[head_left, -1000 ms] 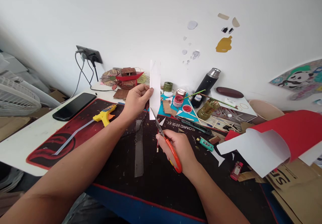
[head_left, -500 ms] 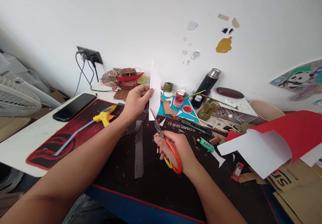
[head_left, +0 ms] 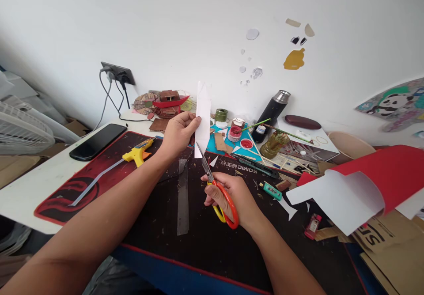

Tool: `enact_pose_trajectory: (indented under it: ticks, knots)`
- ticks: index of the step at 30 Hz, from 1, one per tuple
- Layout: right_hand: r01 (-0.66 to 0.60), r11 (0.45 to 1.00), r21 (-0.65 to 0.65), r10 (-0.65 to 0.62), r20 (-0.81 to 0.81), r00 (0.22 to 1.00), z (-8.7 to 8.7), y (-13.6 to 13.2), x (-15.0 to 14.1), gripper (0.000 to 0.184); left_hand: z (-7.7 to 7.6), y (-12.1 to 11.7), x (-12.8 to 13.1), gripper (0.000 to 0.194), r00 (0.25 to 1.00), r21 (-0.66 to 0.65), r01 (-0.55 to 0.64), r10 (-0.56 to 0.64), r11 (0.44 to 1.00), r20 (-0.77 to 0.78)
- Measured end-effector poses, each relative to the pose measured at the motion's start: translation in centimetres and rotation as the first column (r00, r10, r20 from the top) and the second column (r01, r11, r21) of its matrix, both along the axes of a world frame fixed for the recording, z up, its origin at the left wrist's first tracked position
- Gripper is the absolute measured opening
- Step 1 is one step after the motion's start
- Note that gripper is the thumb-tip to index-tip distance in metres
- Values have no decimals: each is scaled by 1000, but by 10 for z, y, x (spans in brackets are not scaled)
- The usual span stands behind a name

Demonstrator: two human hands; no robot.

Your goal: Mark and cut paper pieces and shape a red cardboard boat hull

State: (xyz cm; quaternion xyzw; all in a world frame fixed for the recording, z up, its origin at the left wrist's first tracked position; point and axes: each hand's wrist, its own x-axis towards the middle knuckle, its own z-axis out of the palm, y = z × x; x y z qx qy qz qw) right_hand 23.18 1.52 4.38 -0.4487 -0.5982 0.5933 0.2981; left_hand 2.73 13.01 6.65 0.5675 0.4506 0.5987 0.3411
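Take the strip of white paper (head_left: pixel 203 114) as the centre of your clock. It stands nearly upright in the air, in front of the far edge of the desk mat (head_left: pixel 215 251). Your left hand (head_left: pixel 179 134), at eight o'clock, pinches its left edge between thumb and fingers. Your right hand (head_left: pixel 233 193), towards five, grips the scissors (head_left: pixel 207 170), with their blades pointing up to eleven and the tips at the strip's lower end.

What has just changed is mostly in your right hand: over the last second the handles have spread, so that the yellow loop (head_left: pixel 218 214) now swings well clear of the orange one, where it was almost hidden. The strip has slid only a touch towards nine, and your pinch looks the same. I judge that you have eased the blades apart between snips, so the cut at that lower corner seems unfinished; whether paper lies between the blades is too fine to tell.

The strip's lower right edge already slants. A small white scrap (head_left: pixel 214 160) lies just beside the blades at five o'clock. Farther off, the yellow glue gun (head_left: pixel 135 153) rests between eight and nine, and the green lighter (head_left: pixel 271 190) lies near four.
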Motion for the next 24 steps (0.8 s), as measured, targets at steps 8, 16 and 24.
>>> enact_pose_trajectory:
  ticks: [8,16,24]
  knots:
    - [-17,1000,-3,17,-24,1000,-3,1,1,86,2,-1,-1,27,1000,13,-6,6,1000,-13]
    - [-76,994,74,75,6,997,-5,3,6,81,1,0,1,26,1000,1,3,-3,1000,-7]
    - [-27,998,65,26,10,1000,-8,1,5,68,0,-2,1,30,999,-17,35,-35,999,-10]
